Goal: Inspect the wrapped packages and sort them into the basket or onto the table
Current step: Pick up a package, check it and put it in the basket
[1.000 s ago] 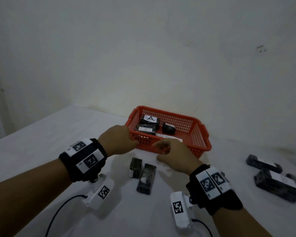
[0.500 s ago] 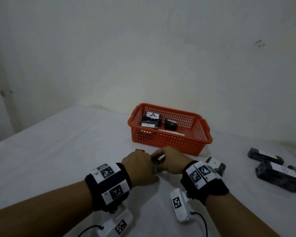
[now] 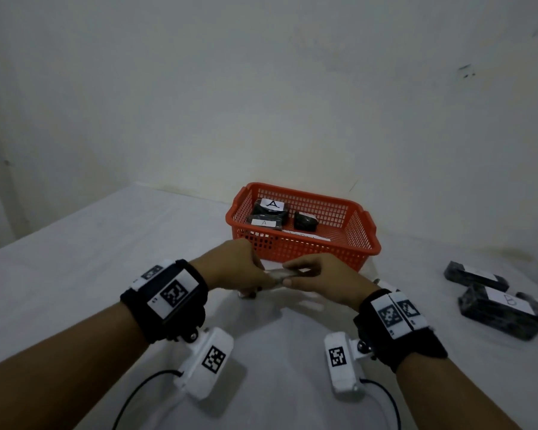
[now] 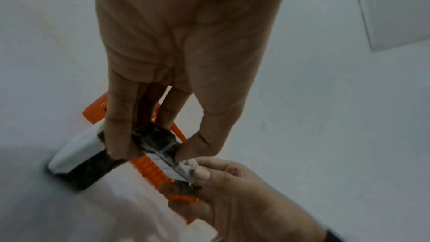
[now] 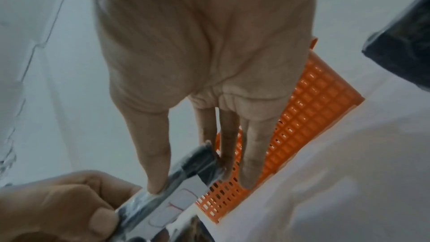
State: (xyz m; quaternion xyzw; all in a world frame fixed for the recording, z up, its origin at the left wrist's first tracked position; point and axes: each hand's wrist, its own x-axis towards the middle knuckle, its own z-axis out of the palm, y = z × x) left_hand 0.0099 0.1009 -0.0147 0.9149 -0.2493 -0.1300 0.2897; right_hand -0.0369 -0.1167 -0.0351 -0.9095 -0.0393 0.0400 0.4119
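both hands pinching small black plastic-wrapped package (image 3: 280,273) | left grip (image 3: 230,268) and right grip (image 3: 326,279) on opposite ends, just near of orange mesh basket (image 3: 308,249) | tip: rotate slowly till label faces up

Two black packs in the orange basket (image 3: 305,249) have white labels. The back pack's label (image 3: 272,204) reads "A". The front pack's label (image 3: 264,222) reads "A" too. Right of the basket, a worktop pack's label (image 3: 509,301) has a mark, too blurry to read.
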